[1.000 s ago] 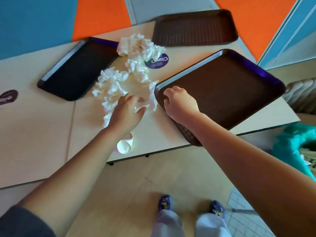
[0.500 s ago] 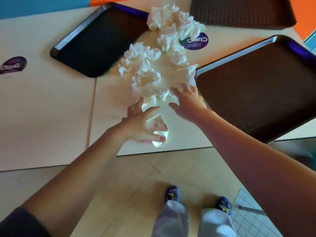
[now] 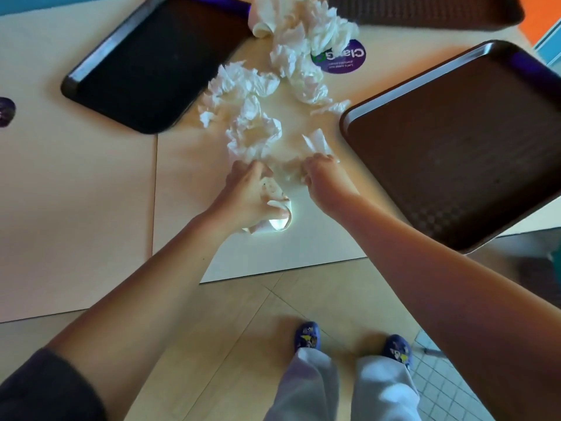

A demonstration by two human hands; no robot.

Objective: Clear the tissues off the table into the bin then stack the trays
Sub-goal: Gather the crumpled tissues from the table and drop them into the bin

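The table runs off the left edge. The brown tray is cut off at right, the black tray and far tray at top. Loose tissues lie between the trays. The left hand is curled around a wad; the right hand pinches a tissue, its fingertips hidden.

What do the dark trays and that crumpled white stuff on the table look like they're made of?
The big brown tray looks like moulded plastic: glossy rim, fine grid-textured matte base. The black tray seems similar, though smoother. The crumpled white wads look like thin tissue paper: soft, matte, sharply creased.
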